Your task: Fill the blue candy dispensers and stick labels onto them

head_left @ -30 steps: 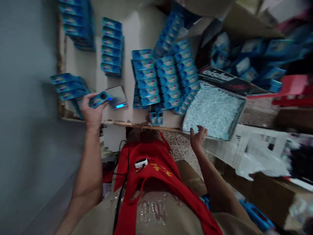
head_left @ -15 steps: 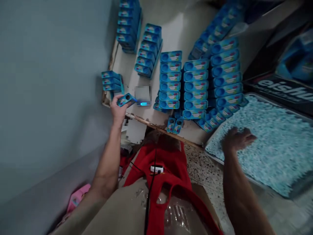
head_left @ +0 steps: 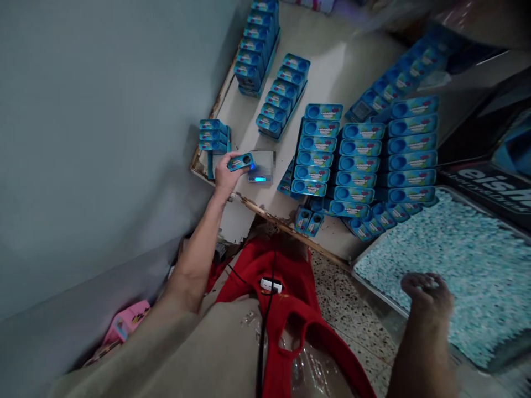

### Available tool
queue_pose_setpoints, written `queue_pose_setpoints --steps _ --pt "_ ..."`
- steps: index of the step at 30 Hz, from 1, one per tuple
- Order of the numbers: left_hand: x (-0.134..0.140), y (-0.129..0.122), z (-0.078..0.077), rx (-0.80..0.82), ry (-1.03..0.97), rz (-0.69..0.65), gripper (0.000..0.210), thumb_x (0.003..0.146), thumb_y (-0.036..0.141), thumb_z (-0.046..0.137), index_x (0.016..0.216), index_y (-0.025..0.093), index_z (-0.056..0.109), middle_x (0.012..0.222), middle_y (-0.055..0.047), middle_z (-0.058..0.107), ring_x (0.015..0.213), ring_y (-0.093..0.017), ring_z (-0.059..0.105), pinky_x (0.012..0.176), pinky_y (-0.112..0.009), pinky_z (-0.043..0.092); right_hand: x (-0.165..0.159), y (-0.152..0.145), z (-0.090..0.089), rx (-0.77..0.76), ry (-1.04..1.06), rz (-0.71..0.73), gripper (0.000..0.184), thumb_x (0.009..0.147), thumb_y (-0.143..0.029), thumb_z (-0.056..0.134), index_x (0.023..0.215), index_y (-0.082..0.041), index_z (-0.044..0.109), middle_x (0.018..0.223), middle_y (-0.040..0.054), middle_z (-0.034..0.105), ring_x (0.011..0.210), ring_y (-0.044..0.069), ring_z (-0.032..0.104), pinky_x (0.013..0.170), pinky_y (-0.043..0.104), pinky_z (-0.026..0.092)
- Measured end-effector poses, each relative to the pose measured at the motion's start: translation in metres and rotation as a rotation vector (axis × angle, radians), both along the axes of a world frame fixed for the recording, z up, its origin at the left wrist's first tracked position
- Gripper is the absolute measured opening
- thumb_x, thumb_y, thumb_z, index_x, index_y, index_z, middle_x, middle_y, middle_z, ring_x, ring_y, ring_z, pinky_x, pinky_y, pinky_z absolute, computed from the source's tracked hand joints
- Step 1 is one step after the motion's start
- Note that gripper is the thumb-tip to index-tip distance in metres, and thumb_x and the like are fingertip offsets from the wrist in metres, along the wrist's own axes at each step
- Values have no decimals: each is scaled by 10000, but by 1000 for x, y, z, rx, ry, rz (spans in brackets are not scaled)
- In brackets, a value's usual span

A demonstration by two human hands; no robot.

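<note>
My left hand point(head_left: 226, 176) grips a small blue candy box point(head_left: 240, 162) with a round dark opening, tilted just above the left part of a small scale point(head_left: 265, 166) with a lit blue display. My right hand point(head_left: 431, 296) is turned up with curled fingers, and small pale-blue candies show in it. It hovers over a wide tray point(head_left: 375, 293) heaped with the same pale-blue candies point(head_left: 477, 254). Beside my left hand is a short stack of blue boxes point(head_left: 213, 134). Two boxes with dark openings point(head_left: 309, 221) stand at the table's front edge.
Several rows of blue boxes point(head_left: 317, 143) cover the right of the white table point(head_left: 265, 202), with more rows point(head_left: 257, 50) at the back left. A wall point(head_left: 103, 138) borders the left. A black printed box point(head_left: 493, 188) stands behind the tray. The table's front edge is chipped.
My right hand has turned from reaching flat over the candies to curled and palm up, with candies in it. The box in my left hand is now against the scale's outline. The view has shifted.
</note>
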State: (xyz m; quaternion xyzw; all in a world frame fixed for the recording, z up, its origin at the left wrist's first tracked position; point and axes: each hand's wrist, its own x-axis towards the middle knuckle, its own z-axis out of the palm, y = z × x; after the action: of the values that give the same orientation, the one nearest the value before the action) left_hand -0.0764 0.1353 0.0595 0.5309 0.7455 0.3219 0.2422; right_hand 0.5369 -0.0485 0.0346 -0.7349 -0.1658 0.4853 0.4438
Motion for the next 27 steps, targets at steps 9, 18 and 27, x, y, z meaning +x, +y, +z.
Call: queue_pose_setpoints --steps 9,18,27 --pt "7 22 -23 -56 -183 -169 434 699 185 887 1102 209 727 1165 -50 749 1110 -248 703 1008 -377 553 -56 1 38 -38 56 -219 286 624 -576 583 525 -379 401 659 -27 209 559 208 216 671 402 117" --pt "4 26 -44 -28 -228 -236 432 668 114 880 1068 206 744 1173 -76 749 1128 -267 697 1039 -428 557 -185 15 103 43 446 244 422 871 -483 639 664 -257 349 571 -77 167 470 121 100 409 236 104" --pt "-24 -1 -25 0 -302 -224 760 694 195 912 1394 267 624 1401 -112 671 1299 -293 638 1082 -442 537 -376 92 102 -139 971 435 196 820 -413 678 829 -225 622 612 -37 484 473 82 335 393 175 246"
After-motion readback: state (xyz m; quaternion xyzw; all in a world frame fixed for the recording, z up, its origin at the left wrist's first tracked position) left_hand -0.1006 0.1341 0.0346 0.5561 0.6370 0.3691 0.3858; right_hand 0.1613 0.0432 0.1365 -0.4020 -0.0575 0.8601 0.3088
